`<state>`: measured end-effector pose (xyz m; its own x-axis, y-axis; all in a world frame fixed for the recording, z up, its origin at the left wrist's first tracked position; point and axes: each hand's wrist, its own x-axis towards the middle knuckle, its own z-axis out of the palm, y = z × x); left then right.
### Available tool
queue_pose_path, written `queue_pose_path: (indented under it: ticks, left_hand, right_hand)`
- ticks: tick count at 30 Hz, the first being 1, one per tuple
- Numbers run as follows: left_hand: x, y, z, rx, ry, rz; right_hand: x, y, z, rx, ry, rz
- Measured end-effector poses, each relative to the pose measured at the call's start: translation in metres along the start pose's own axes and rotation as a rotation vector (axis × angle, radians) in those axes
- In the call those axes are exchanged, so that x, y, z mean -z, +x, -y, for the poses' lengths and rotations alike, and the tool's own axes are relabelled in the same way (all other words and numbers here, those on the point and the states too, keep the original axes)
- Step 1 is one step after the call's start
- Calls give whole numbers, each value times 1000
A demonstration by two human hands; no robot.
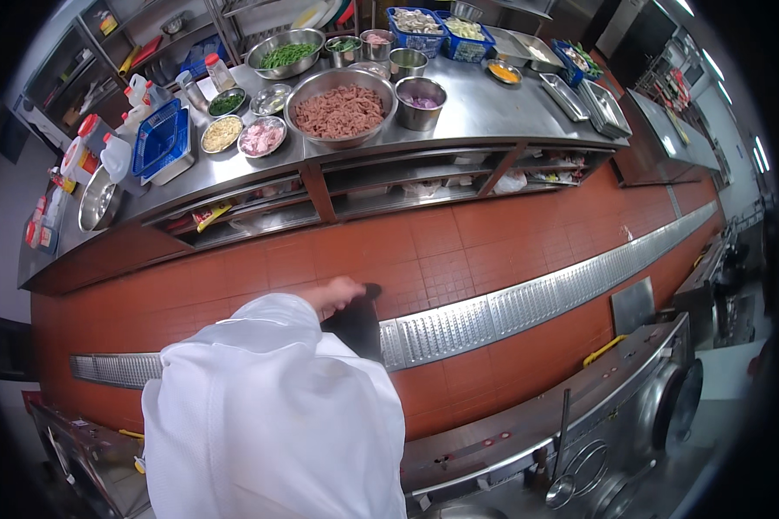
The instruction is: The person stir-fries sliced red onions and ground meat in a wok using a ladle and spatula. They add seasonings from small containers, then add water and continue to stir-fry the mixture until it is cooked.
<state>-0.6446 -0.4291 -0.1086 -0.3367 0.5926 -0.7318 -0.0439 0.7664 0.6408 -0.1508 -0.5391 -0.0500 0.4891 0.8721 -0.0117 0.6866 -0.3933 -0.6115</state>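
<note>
My left hand [343, 292] hangs beside my body over the red tiled floor, below the white sleeve [276, 318]. It is blurred, and its fingers look curled, but I cannot tell whether they hold anything. My right hand is out of view. A dark shoe [373, 290] shows just past the fingers. Across the floor stands a stainless steel table [480, 110]. At its near edge sit a large metal bowl of raw meat strips [341, 113], a metal pot with chopped purple onion [420, 102], and small bowls of pale meat [261, 137] and chopped garlic [221, 135].
Blue baskets [162, 143] and plastic jugs [115, 156] stand at the table's left. A bowl of chopped green vegetables [289, 57] sits farther back. A metal drain grate [441, 327] crosses the floor. Behind is a cooking range [526, 428] with a ladle [561, 490] and woks.
</note>
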Motion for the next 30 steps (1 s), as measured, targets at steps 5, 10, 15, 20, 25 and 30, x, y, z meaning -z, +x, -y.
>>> queue_pose_path:
  ticks: [5, 10, 15, 20, 25, 30]
  left_hand:
    - [173, 149, -139, -74, -990, -167]
    - [281, 226, -212, -1, -1259, -669]
    - [276, 199, -204, -159, -1144, -803]
    - [302, 132, -163, 7, -916, -809]
    - [309, 62, -139, -79, -639, -662]
    - [292, 35, -143, -145, -303, -581]
  right_hand:
    - [-54, 6, 53, 6, -112, -54]
    - [-64, -16, 110, -65, -230, -179]
    - [-100, 2, 205, -22, -3, -132]
    - [-288, 71, 406, -307, 612, 884]
    - [-403, 64, 573, -368, 878, 1225]
    - [-378, 47, 526, -233, 915, 987]
